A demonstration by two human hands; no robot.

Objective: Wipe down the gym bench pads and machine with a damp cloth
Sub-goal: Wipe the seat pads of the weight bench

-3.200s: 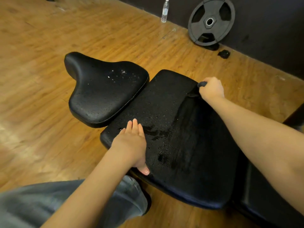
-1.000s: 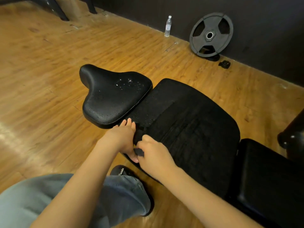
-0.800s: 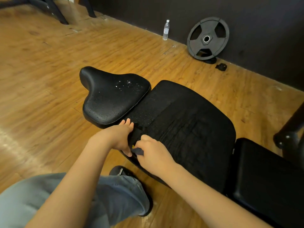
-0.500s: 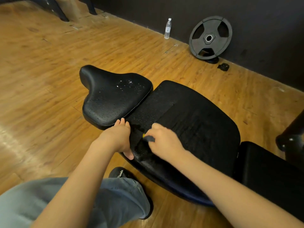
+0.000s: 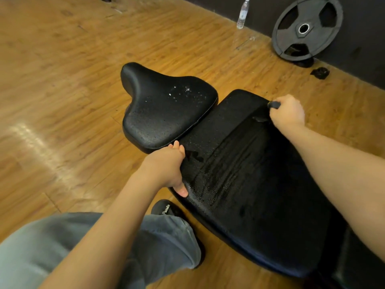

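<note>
The large black bench pad lies in the middle, wet with streaks across its surface. A smaller saddle-shaped black seat pad, dotted with water drops, sits just beyond its left end. My left hand grips the near-left edge of the large pad, thumb on top and fingers over the rim. My right hand is at the pad's far edge, clenched round a dark cloth of which only a small end shows.
A wooden floor surrounds the bench. A black weight plate leans on the dark wall at the top right, with a water bottle to its left and a small black object on the floor. My trouser leg and shoe are under the pad's near edge.
My right hand swept the cloth from the near-left corner by my left hand across to the pad's far edge, leaving wet streaks. My left hand stayed on the pad's edge.
</note>
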